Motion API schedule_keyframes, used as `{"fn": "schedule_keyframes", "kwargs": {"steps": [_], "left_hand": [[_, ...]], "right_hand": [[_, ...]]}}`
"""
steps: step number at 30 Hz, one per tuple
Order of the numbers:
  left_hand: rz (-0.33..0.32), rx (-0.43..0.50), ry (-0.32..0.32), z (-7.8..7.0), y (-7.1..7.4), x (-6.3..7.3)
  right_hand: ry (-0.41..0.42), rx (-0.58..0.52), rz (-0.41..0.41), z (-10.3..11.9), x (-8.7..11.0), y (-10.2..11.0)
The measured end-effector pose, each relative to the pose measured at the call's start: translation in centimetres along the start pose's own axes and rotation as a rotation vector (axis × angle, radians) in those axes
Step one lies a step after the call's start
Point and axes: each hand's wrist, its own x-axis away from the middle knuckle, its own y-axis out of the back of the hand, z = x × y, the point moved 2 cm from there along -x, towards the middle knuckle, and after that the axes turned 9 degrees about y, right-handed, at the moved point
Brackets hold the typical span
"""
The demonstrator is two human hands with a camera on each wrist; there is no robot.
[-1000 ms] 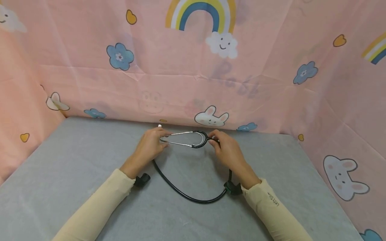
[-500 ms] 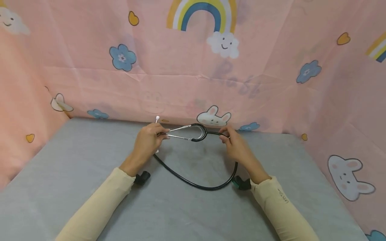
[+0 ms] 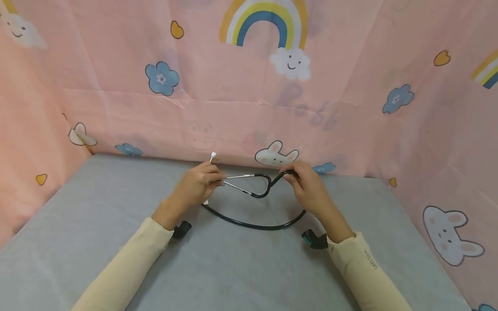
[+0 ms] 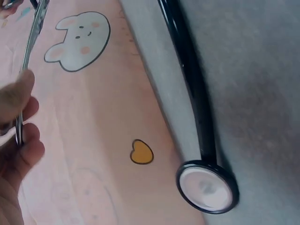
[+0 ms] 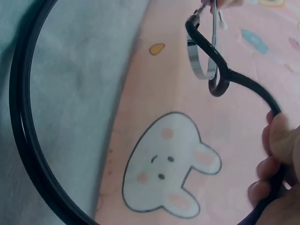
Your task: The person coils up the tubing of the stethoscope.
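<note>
A black stethoscope (image 3: 268,185) is held between both hands above the table. My left hand (image 3: 196,183) pinches its metal ear tubes (image 3: 238,176), near the white ear tips (image 3: 213,154). My right hand (image 3: 311,185) grips the black tubing just past the Y-joint, with thumb and fingers curled round it in the right wrist view. From there the tubing (image 3: 268,227) sags in a wide curve between the hands. In the left wrist view the round chest piece (image 4: 206,186) shows at the tubing's end, its pale disc facing the camera; the left hand hides it in the head view.
A grey cloth covers the table (image 3: 241,268). Behind it and at both sides hangs a pink printed curtain (image 3: 218,99), close to the table's back edge. Dark devices sit at the left wrist (image 3: 182,230) and right wrist (image 3: 314,239).
My right hand has moved right, away from the left hand. The hanging tubing has risen, its curve now shallower. One white ear tip stands out farther above the left hand.
</note>
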Motion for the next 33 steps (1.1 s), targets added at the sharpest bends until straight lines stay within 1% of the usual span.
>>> {"fn": "schedule_keyframes", "kwargs": {"steps": [3,7,9,11,14,16,18,19,21,23,24,25,26,28,29,30,31,32,33], "left_hand": [[0.043,0.002,-0.082,-0.7,-0.2,0.0],[0.073,0.011,-0.191,-1.9,-0.4,-0.2],[0.073,0.055,-0.235,-2.6,-0.6,-0.4],[0.064,0.116,-0.276,-3.4,-0.6,-0.6],[0.039,0.211,-0.318,-4.4,-0.7,-0.9],[0.015,0.254,-0.344,-5.0,-0.7,-1.0],[-0.012,0.279,-0.362,-5.6,-0.7,-1.2],[-0.03,0.275,-0.375,-6.0,-0.8,-1.3],[-0.068,0.254,-0.411,-6.6,-0.8,-1.4],[-0.109,0.212,-0.444,-7.2,-0.8,-1.4],[-0.128,0.191,-0.457,-7.5,-0.8,-1.4],[-0.144,0.175,-0.466,-7.7,-0.7,-1.4],[-0.154,0.168,-0.468,-7.9,-0.7,-1.5],[-0.177,0.177,-0.457,-8.2,-0.5,-1.5],[-0.19,0.185,-0.444,-8.3,-0.3,-1.6],[-0.208,0.196,-0.426,-8.4,-0.1,-1.6],[-0.227,0.202,-0.403,-8.4,0.0,-1.7],[-0.247,0.211,-0.372,-8.5,0.1,-1.7],[-0.266,0.218,-0.338,-8.6,0.1,-1.8]], "right_hand": [[0.071,-0.045,-0.042,0.6,0.1,-0.1],[0.122,-0.157,-0.064,1.0,0.1,-0.1],[0.162,-0.247,-0.051,1.0,0.0,0.0],[0.205,-0.365,-0.032,0.9,-0.1,0.1],[0.253,-0.557,-0.013,0.6,-0.1,0.0],[0.256,-0.661,-0.028,0.7,-0.2,-0.1],[0.243,-0.724,-0.067,0.9,-0.3,-0.4],[0.242,-0.729,-0.098,1.1,-0.3,-0.6],[0.205,-0.761,-0.154,1.6,-0.3,-0.9],[0.17,-0.765,-0.206,2.1,-0.3,-1.1],[0.16,-0.78,-0.218,2.4,-0.4,-1.2],[0.156,-0.8,-0.221,2.7,-0.5,-1.4],[0.131,-0.847,-0.212,3.1,-0.5,-1.5],[0.091,-0.939,-0.179,4.0,-0.8,-1.8],[0.117,-0.997,-0.155,4.2,-0.9,-2.1],[0.124,-1.059,-0.13,4.5,-1.0,-2.4],[0.137,-1.133,-0.125,4.7,-1.0,-2.8],[0.132,-1.153,-0.124,4.9,-0.9,-3.2],[0.101,-1.139,-0.121,5.1,-0.8,-3.5]]}}
